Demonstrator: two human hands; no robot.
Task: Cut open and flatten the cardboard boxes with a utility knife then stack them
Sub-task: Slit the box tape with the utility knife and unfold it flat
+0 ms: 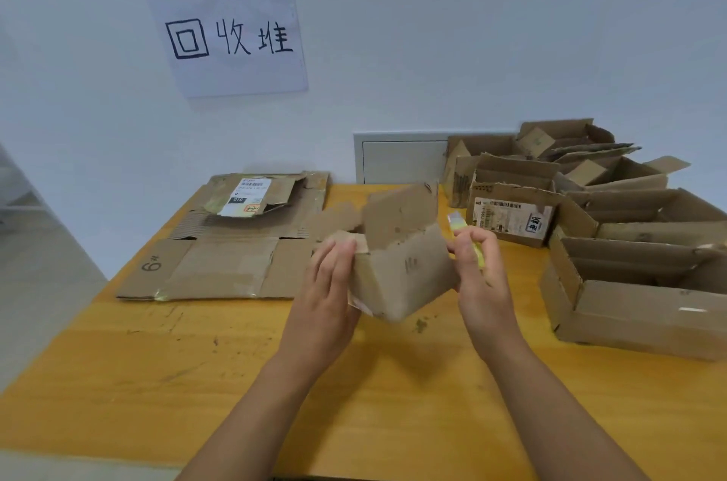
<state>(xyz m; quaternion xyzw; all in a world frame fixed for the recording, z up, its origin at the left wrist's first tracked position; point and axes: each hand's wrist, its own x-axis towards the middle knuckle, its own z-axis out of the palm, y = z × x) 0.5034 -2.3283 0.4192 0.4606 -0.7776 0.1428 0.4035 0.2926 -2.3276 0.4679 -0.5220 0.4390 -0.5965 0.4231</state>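
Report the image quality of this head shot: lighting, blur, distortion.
Head view: soft, even light with faint shadows; the small box between the left hand and right hand is slightly blurred; the wide lens bends the table edges; the wall sign reads sharply.

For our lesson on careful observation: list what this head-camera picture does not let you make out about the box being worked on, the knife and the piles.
- Knife, head view: blade hidden; the right hand covers most of it.
- Held box: far side and any cuts hidden by its own walls; motion blur.
- Label on the flat stack: print too small.
- Uncut boxes: right ones cut off by the frame edge.
- Left hand: fingertips behind the box.
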